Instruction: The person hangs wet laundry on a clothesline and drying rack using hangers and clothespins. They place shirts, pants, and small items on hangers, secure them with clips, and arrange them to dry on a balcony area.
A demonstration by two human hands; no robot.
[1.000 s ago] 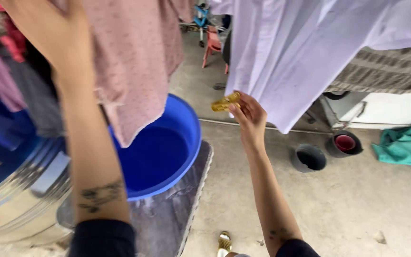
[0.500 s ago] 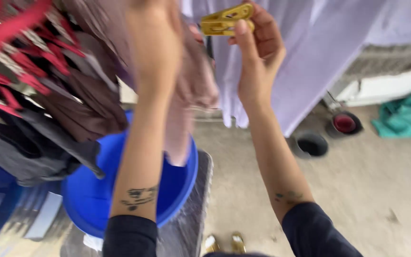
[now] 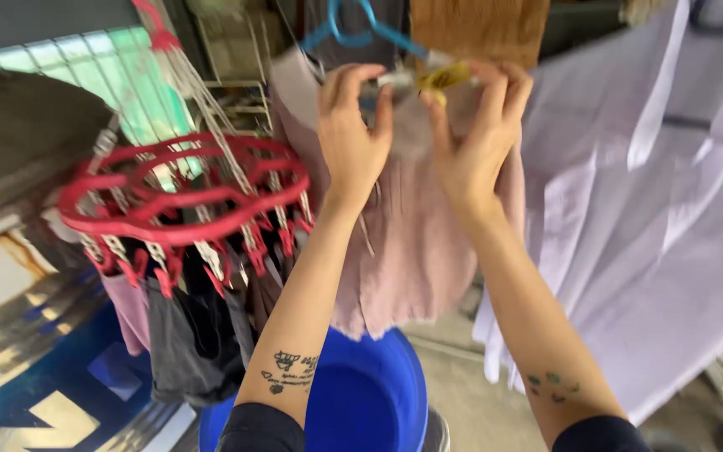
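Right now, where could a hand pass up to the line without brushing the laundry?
The open gap lies between the left hand and the red peg hanger, in front of the window grille. It is crowded where the right hand holds the yellow peg at the pink garment, which the white sheet closely flanks. Below, the blue basin looks bare inside.

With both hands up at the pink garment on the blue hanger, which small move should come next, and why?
Probably press the yellow clothespin down over the pink garment and the blue hanger, then let it close. The right hand holds the clothespin at the garment's top edge, and the left hand holds the cloth there. Whether the clothespin already grips the cloth is not clear.
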